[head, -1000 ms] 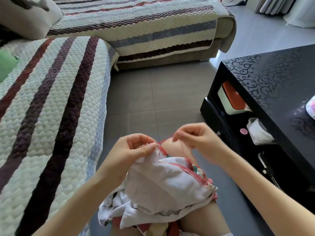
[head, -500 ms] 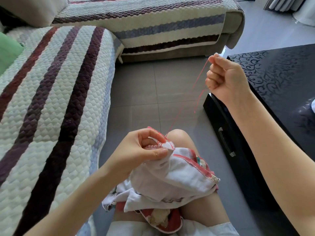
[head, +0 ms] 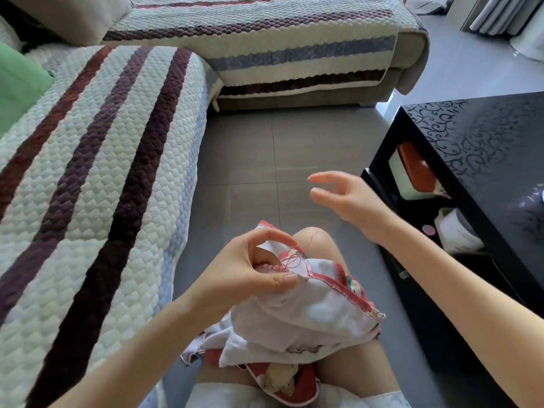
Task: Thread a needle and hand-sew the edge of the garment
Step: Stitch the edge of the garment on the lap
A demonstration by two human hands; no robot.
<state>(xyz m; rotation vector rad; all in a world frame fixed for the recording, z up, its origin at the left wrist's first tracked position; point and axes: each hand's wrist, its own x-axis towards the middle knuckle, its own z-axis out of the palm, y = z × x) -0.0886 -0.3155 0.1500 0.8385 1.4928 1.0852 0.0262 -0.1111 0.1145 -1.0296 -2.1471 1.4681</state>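
Garment [head: 309,313]: white cloth with a red stitched edge [head: 347,291], bunched up on the person's lap, right against the knee [head: 323,251].
Left grip: left hand [head: 244,275] has the edge pinched between thumb [head: 279,282] and forefinger, right at the spot being sewn, so it's holding the cloth.
Right grip: right hand [head: 350,201] hangs wide open above and to the right of the knee, fingers spread. Nothing in it that I can see.
What changed: half a sec ago that right hand was way up with the fingers closed, pulling the red thread [head: 291,261] tight. Now it's dropped lower and opened, and the thread sits in slack loops by the left thumb with a tail curling up over the knee.
What that means: my guess is one stitch got pulled through and the hand is heading back in for the next one. How much of the edge is left, I can't tell.
Needle: honestly can't make it out, too small. Maybe somewhere in those loops, but that's a guess.
Garment vs grips: the sewn spot touches the left grip. The right grip is apart from it, up and to the right, with the loose thread in between.
Watch out: slack loops like that could knot if yanked quickly.
Around: striped sofa [head: 103,172] on the left, grey floor [head: 250,148] ahead, black tabletop [head: 485,142] on the right.
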